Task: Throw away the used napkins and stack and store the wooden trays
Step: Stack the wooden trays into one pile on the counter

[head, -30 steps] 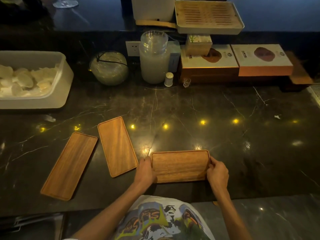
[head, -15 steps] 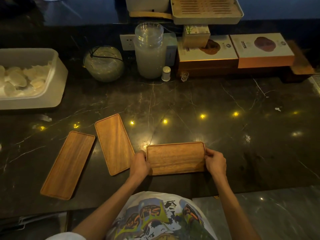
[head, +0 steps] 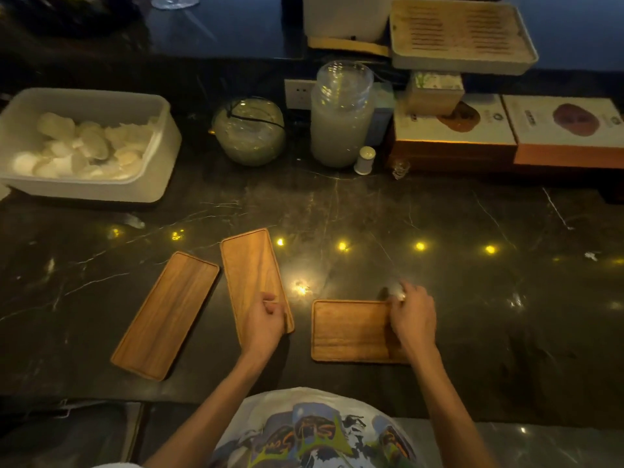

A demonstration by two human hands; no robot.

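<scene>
Three wooden trays lie on the dark marble counter (head: 439, 231). A long tray (head: 165, 315) is at the left, and a second long tray (head: 248, 268) lies beside it. A short tray (head: 347, 331) sits flat in front of me. My left hand (head: 265, 320) rests on the near end of the middle long tray, fingers curled on its edge. My right hand (head: 412, 315) covers the short tray's right end, its blurred fingertips at the far right corner. Crumpled white napkins (head: 84, 150) fill a white bin (head: 158, 170) at the far left.
Along the back stand a round glass bowl (head: 250, 130), a tall glass jar (head: 341, 116), a small white shaker (head: 364, 160), boxed goods (head: 452, 130) and a slatted tea tray (head: 462, 35). A paper scrap (head: 133, 222) lies near the bin. The counter's near edge runs just before my body.
My left hand has let go of the short tray and moved left onto the middle long tray. My right hand stays at the short tray's right end, now over its top.
</scene>
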